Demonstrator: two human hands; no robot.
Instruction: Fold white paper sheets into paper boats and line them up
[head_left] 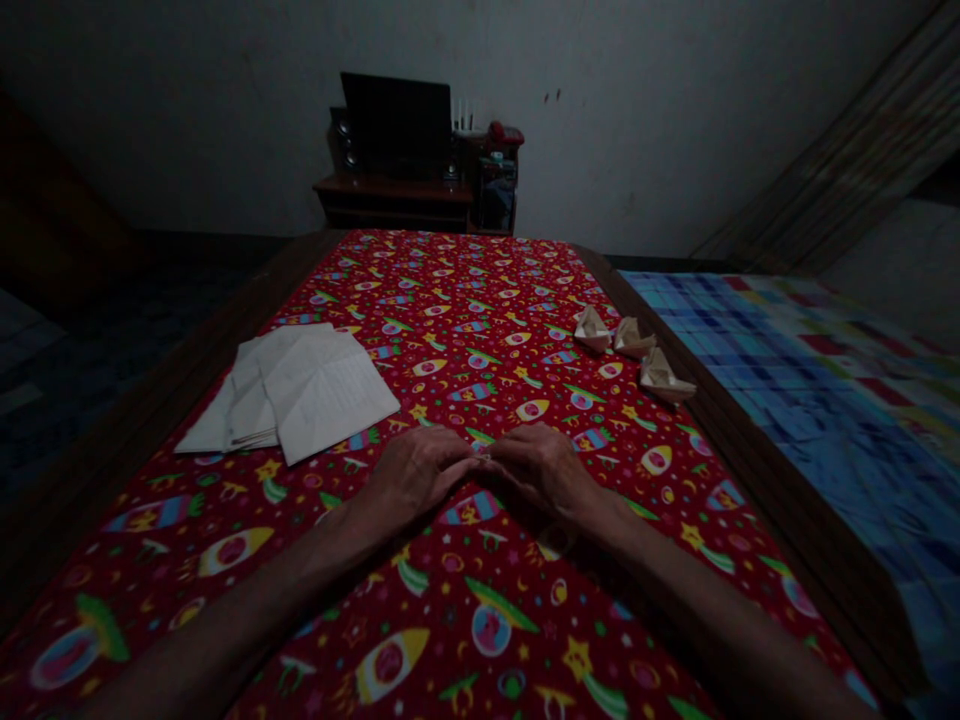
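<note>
My left hand [422, 467] and my right hand [545, 465] meet low over the middle of the cloth, fingers closed and fingertips almost touching. A tiny pale bit [485, 457] shows between the fingertips; the hands hide whatever else they grip, so I cannot tell what it is. Left of my left hand lies a fanned pile of creased paper sheets [326, 385], the top one with faint lines. Beyond my right hand, near the right table edge, stand three folded paper boats, the nearest boat [666, 378], a middle boat [634, 338] and the farthest boat [592, 330].
A red cloth [390, 610] with rockets and planets covers the long table, whose dark wooden edge [795, 520] shows at the right. At the far end, a dark monitor [397, 120] stands on a desk by the wall. Blue checked bedding [712, 330] lies on the right.
</note>
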